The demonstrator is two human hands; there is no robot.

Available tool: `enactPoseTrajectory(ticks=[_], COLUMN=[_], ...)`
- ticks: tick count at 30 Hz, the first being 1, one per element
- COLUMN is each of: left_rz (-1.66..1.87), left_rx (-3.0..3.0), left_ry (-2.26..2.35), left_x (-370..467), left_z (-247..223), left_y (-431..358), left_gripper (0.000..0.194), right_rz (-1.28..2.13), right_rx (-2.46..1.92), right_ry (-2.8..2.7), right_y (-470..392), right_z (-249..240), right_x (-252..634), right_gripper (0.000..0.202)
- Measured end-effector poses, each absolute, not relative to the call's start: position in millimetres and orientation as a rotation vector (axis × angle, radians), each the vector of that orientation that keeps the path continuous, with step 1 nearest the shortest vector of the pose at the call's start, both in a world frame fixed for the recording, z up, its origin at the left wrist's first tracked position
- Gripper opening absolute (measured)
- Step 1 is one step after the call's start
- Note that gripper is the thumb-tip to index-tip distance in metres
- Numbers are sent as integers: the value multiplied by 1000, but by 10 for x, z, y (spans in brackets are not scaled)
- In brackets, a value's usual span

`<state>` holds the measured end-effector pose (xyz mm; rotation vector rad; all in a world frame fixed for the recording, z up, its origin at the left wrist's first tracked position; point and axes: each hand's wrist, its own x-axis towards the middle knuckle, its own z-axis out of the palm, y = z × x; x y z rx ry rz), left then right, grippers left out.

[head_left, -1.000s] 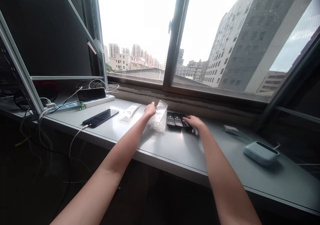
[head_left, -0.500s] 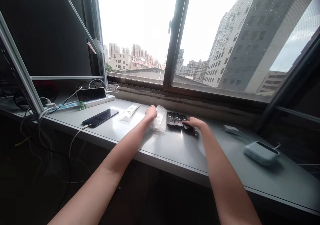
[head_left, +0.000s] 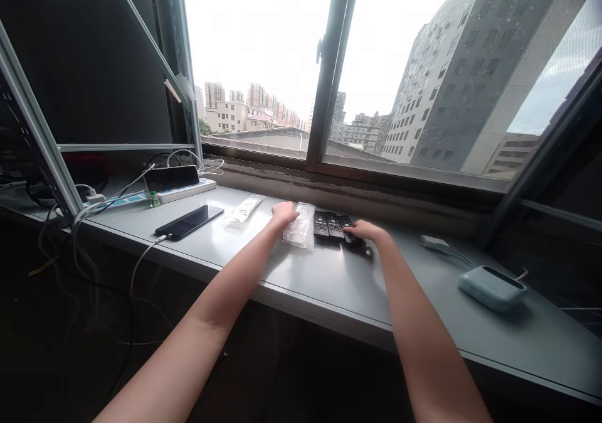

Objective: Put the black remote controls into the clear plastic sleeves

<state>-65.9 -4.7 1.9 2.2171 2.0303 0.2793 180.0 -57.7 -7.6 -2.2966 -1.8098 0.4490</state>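
Observation:
Three black remote controls [head_left: 335, 227] lie side by side on the grey table [head_left: 310, 278]. My right hand [head_left: 365, 230] is closed at the right-hand remote, thumb on its face. Just left of the remotes lies a clear plastic bag [head_left: 300, 227]. The closed fingers of my left hand [head_left: 284, 211] are at the bag's upper left edge, pinching it. Further left is another clear bag with something white in it [head_left: 245, 211], which neither hand touches.
A black phone [head_left: 189, 221] on a white cable lies at the left. Behind it, a second phone [head_left: 172, 175] leans on a power strip [head_left: 188, 189] near a small green bottle [head_left: 154, 199]. At the right are a pale blue device [head_left: 491, 287] and a white plug [head_left: 433, 243].
My left hand has lowered slightly, and the bag beside it has shifted a little right and lies flatter. My right hand and the remotes have hardly moved.

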Motion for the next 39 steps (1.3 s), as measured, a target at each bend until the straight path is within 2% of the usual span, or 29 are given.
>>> enactPoseTrajectory(ticks=[16, 20, 26, 32, 39], left_rz=[71, 159, 460, 108, 66], left_rx=[2450, 2476, 2636, 2617, 2582], left_ry=[1947, 1949, 1784, 1541, 1440], left_x=[-618, -605, -541, -541, -552], left_z=[-1, 9, -95, -290, -349], left_y=[-128, -154, -140, -15, 92], left_gripper=[49, 44, 44, 53, 59], right_rz=[567, 516, 333, 473, 418], right_rx=[-2354, -2345, -2295, -2259, -2273], right_ry=[-1800, -1757, -1750, -1952, -1989], right_y=[-695, -686, -679, -618, -578], right_z=[19, 12, -43, -144, -146], right_x=[1794, 1779, 1728, 1725, 1721], right_gripper=[48, 43, 68, 66, 62])
